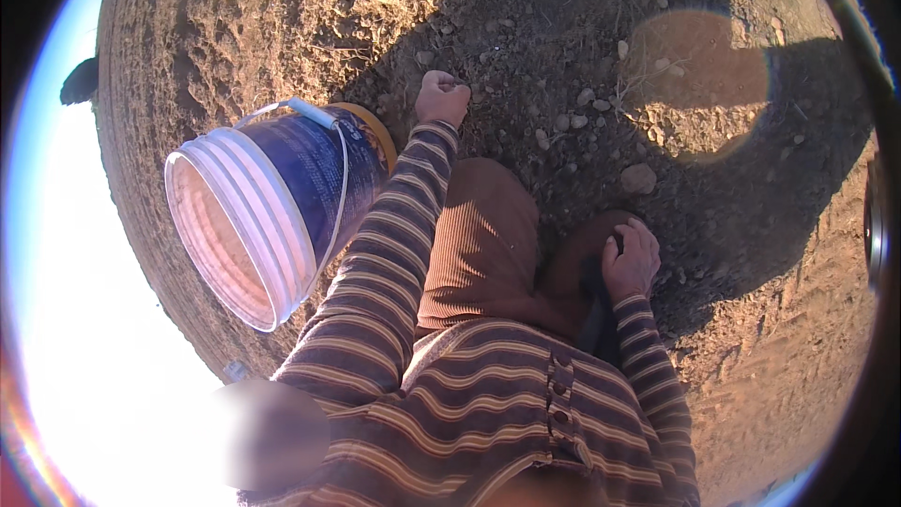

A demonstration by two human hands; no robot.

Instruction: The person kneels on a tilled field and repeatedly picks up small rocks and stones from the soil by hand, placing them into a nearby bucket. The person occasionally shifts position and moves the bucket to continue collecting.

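Note:
My left hand (443,100) is low over shaded, stony soil, its fingers curled in; whether anything small is between them cannot be told. Just left of that forearm stands a large plastic bucket (243,225), with a white ribbed rim, a blue printed side and a yellowish base. Its wire handle has a light blue grip (312,113) and hangs over the side. The visible inside of the bucket is pale; its bottom is hidden. My right hand (631,260) rests on my knee in brown corduroy trousers (486,246), fingers loosely spread, with no object seen in it.
Small stones and clods lie on the dark soil, with a larger stone (638,179) beyond my right knee. Rough, sunlit ground with dry plant bits stretches beyond the bucket. My shadow covers the soil in front of me. A dark bush (80,82) stands at the far left horizon.

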